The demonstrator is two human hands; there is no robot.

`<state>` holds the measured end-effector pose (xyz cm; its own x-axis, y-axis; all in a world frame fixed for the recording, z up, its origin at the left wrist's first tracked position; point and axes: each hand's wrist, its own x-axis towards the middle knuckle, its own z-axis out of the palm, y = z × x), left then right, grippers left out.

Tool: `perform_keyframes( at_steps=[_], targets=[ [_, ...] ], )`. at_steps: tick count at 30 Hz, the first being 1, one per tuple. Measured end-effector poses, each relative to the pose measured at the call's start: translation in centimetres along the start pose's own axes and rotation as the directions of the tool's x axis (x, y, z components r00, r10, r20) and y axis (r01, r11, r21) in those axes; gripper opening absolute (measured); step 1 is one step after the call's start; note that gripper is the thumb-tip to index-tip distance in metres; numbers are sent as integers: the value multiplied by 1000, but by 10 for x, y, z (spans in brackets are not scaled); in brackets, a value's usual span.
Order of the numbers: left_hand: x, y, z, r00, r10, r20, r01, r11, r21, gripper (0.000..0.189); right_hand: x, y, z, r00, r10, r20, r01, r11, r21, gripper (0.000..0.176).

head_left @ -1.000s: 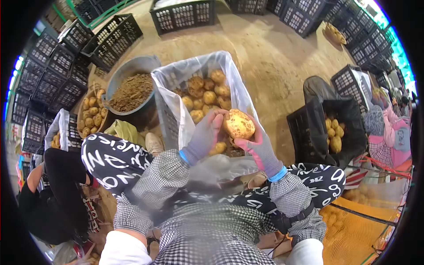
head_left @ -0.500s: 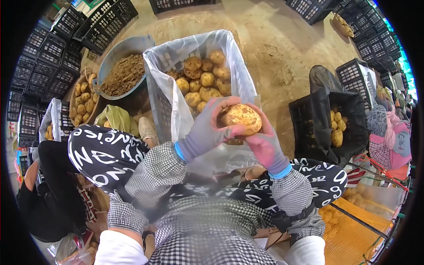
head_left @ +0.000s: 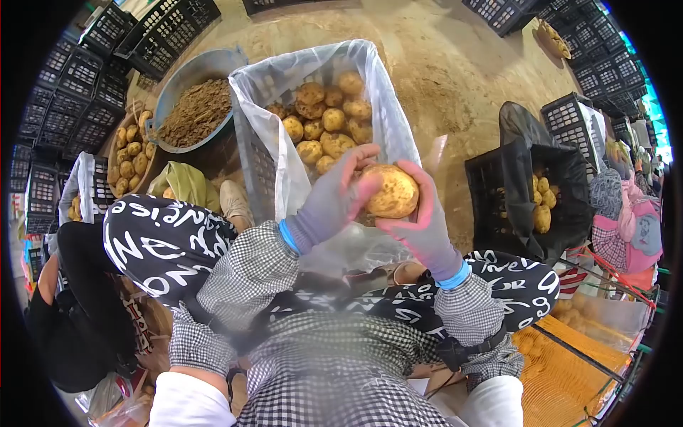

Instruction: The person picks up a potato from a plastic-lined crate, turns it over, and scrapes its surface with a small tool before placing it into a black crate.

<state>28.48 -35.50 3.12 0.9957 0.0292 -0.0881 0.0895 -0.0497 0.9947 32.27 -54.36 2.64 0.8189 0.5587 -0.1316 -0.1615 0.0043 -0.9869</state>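
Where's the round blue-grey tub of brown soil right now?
Head view, upper left: the tub sits on the floor ahead and to the person's left, between the dark crate lined with translucent white plastic and the brown potato basket.

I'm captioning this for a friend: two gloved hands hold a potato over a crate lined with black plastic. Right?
Not quite: in the head view, the crate has a whitish plastic lining. The left hand and right hand, both gloved, do hold a potato over it.

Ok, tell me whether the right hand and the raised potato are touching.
Touching. The head view shows the right hand on the potato, fingers curved along its right side and thumb against its near edge.
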Motion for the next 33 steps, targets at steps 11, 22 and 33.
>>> perform_keyframes(
  at_steps=[11,22,33],
  targets=[
    [-6,-19,5,976,-194,104,214,945,-248,63,3,9,-13,957,-271,107,290,853,-434,89],
    [-7,-9,7,995,80,68,-83,995,51,87,5,-8,-34,992,37,117,-37,999,-5,69],
    [0,-8,-1,998,45,47,-29,952,-306,85,8,-17,-12,991,105,79,-118,976,183,89]
  ],
)
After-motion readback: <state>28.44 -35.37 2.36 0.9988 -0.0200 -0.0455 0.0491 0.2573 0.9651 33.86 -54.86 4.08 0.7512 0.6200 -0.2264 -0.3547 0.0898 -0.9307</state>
